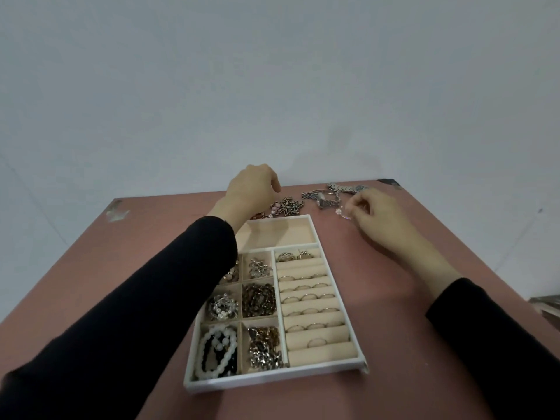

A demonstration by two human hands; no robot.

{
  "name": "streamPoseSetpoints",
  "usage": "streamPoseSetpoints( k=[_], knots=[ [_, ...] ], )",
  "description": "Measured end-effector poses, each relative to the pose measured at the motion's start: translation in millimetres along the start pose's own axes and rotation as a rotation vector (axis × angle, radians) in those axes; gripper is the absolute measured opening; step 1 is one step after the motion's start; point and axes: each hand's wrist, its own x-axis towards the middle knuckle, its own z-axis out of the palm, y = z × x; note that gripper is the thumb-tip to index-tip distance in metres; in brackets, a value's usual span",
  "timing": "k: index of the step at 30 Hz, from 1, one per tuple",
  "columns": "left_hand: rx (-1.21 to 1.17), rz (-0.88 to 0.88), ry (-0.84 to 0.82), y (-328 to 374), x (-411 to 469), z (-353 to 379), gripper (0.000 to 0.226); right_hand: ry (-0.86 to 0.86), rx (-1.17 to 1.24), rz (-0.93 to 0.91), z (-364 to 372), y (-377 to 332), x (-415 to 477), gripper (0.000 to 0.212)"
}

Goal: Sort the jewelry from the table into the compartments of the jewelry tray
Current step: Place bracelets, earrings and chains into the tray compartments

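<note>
A white jewelry tray (339, 286) with beige lining lies on the pink table (394, 344). Its left compartments hold bracelets and chains, its right rows hold several rings, and its far wide compartment (272, 234) holds nothing. Beyond the tray lie a dark tangled chain piece (289, 205), a metal watch band (321, 197) and another watch (345, 187). My left hand (251, 189) hovers over the jewelry behind the tray's far left corner, fingers curled down; what they touch is hidden. My right hand (374, 212) pinches a small clear piece (344, 213) at the table surface.
The table's far edge meets a plain grey wall just behind the loose jewelry. Worn metal corners (116, 210) mark the far left and far right (389, 182) of the table. A stack of flat objects (545, 307) shows at the right edge.
</note>
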Motion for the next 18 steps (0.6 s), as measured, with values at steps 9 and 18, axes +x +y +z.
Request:
streamPoseSetpoints(
  k=[9, 18],
  knots=[
    [0.098, -0.051, -0.06, -32, 7, -4, 0.024, -0.066, 0.916, 0.267, 2, -30, -4, 0.013],
    [0.099, -0.151, -0.055, -47, 7, -1, 0.023, -0.099, 0.875, 0.256, 6, -32, -7, 0.01]
  ],
)
